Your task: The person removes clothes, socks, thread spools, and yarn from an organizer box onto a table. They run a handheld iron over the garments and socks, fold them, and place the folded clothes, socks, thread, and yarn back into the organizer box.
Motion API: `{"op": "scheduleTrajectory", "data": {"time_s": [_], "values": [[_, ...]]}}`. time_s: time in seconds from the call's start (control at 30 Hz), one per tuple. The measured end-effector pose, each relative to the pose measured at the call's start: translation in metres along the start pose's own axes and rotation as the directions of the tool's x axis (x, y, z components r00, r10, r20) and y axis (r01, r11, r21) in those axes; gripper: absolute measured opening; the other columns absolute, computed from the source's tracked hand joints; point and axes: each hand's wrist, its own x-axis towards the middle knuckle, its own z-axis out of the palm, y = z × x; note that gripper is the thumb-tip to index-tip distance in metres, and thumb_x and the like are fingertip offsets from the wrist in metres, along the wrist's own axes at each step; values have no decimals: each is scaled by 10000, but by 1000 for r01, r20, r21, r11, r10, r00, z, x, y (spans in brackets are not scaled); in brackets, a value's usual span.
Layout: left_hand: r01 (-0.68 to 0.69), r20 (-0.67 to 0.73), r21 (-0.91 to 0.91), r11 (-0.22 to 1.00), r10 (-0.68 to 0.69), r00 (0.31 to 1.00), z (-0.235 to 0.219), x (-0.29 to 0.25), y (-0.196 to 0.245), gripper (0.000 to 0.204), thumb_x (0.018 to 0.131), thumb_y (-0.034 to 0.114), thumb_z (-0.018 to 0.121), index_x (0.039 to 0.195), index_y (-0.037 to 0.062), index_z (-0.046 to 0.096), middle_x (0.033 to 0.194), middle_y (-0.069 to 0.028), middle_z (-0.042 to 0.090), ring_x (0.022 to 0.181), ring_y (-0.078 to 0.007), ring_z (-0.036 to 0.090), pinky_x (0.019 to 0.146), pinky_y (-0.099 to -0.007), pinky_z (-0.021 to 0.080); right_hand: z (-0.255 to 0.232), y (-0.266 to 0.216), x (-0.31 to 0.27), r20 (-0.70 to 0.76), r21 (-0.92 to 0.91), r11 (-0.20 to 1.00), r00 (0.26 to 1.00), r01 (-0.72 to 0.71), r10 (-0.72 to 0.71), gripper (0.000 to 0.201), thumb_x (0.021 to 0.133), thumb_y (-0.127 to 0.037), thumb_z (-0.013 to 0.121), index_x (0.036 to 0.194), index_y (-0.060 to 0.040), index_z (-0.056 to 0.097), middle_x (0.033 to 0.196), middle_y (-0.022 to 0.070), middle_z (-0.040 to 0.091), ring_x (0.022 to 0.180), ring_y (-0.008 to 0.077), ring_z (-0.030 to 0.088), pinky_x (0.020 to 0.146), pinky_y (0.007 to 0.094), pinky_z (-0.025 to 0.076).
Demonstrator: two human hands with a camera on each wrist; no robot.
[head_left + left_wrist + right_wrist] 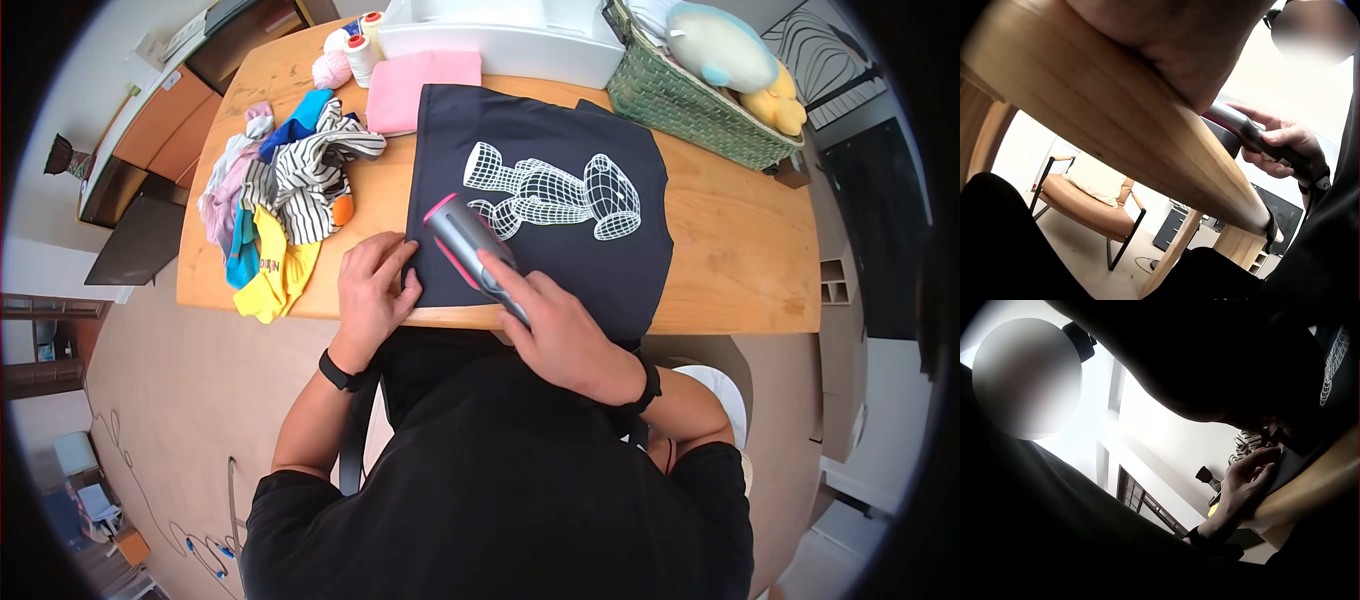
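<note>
A dark T-shirt point(540, 270) with a white wireframe bear print lies folded on the table, its lower end hanging over the front edge. In my right hand point(570, 335) I grip the handle of a grey handheld appliance point(462, 228) with pink trim, its head over the shirt's left part, overlapping the print's edge. My left hand point(372, 285) rests at the shirt's left edge, fingertips on the cloth and thumb apart from them. In the left wrist view, the right hand point(1288, 147) wraps round the dark handle. The right wrist view shows the left hand point(1244, 487) at the cloth's border.
Left of the shirt lies a heap of crumpled clothes point(290, 190). Behind stand a folded pink cloth point(420, 85), thread spools point(360, 60) and a white bin point(500, 50). At back right is a green woven basket point(690, 110) with plush toys. The wooden table's point(745, 260) front edge borders my body.
</note>
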Motion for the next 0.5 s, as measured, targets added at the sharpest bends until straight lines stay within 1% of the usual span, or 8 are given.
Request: {"op": "scheduleTrajectory", "data": {"time_s": [0.07,0.2,0.3,0.4,0.47,0.5], "values": [[-21,1,19,1000,21,1000,1,-2,-2,363,814,76,845,1176,69,860,1306,-130,772,1222,-345,732,1030,-468,565,-7,8,-1,-68,-30,999,998,-14,12,803,1086,-95,700,1817,-232,395,1059,228,643,875,455,722,820,533,609],[-19,9,20,1000,18,1000,0,-1,0,346,810,75,847,1155,73,873,1306,-125,774,1218,-338,733,1022,-461,563,-22,15,-10,-104,1,998,992,-69,69,810,1084,-86,701,1819,-225,391,1066,236,649,895,452,709,851,550,587],[-10,10,19,1000,10,1000,0,0,1,340,810,73,846,1149,68,874,1299,-126,776,1209,-337,734,1016,-461,563,-34,21,-19,-130,15,994,986,-106,107,803,1095,-95,701,1822,-230,389,1061,228,652,922,432,702,870,533,566],[2,29,13,1000,-2,1000,0,-1,0,367,817,54,831,1182,66,869,1341,-139,776,1234,-354,732,1045,-469,557,-43,23,-33,-156,30,992,980,-122,125,796,1102,-99,702,1822,-232,392,1057,221,654,934,422,689,872,508,553],[4,33,9,1000,-4,999,0,0,1,372,821,53,826,1190,67,868,1341,-138,776,1232,-351,730,1046,-467,555,-51,20,-43,-119,69,974,967,-218,225,790,1071,-40,723,1798,-173,446,1181,249,708,1005,416,692,961,451,558],[2,33,8,1000,-3,999,0,0,1,372,821,53,826,1190,67,868,1341,-138,776,1232,-351,730,1046,-467,555,-53,22,-48,-121,69,973,967,-219,226,790,1071,-40,723,1798,-173,446,1181,249,708,1005,416,692,961,451,558]]}}
